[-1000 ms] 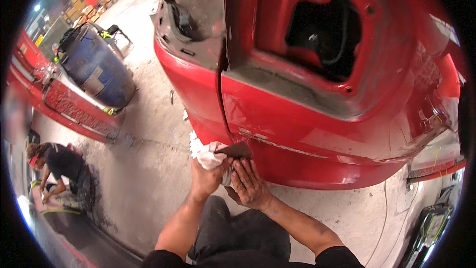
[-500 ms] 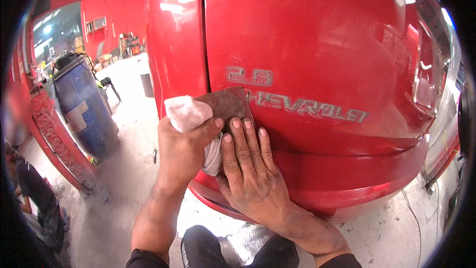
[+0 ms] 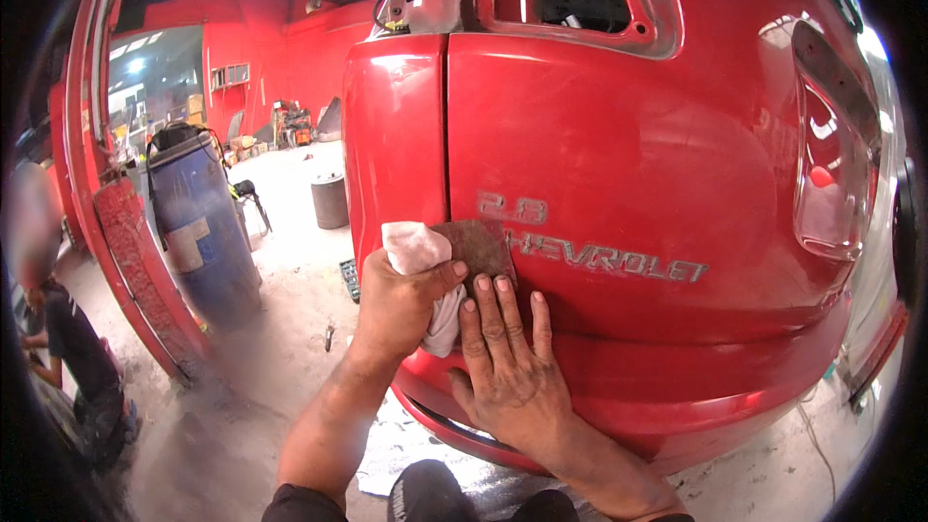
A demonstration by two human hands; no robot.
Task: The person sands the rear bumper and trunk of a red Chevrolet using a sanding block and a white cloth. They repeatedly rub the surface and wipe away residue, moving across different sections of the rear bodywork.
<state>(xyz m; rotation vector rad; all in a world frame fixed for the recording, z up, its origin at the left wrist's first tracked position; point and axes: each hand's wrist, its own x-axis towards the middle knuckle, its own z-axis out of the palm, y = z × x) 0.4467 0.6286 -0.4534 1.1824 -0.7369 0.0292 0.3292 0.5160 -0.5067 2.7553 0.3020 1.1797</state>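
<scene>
My left hand [image 3: 394,307] is closed round a white cloth [image 3: 418,246] and the left end of a flat dark brown plate [image 3: 481,247], its thumb on top. The cloth wraps that end and hangs out below my fist; the plate looks like a scraper blade, but its exact kind is unclear. The plate lies against the red rear panel [image 3: 599,126] of a vehicle, over the left end of grey raised letter marks [image 3: 619,261]. My right hand [image 3: 520,377] lies open, fingertips on the plate's lower edge and the little finger out over the red panel.
A gap runs down the panel left of the plate, above a red bumper [image 3: 715,396]. Farther left stand a blue barrel [image 3: 208,232], a dark grey drum [image 3: 331,203] and a red post [image 3: 145,271]. Another person [image 3: 82,358] crouches at the far left. A cable [image 3: 820,445] lies at right.
The view has shifted upward and left, showing the opening above the panel. Both hands stay at the plate beside the letters. My right little finger has spread away from the others.
</scene>
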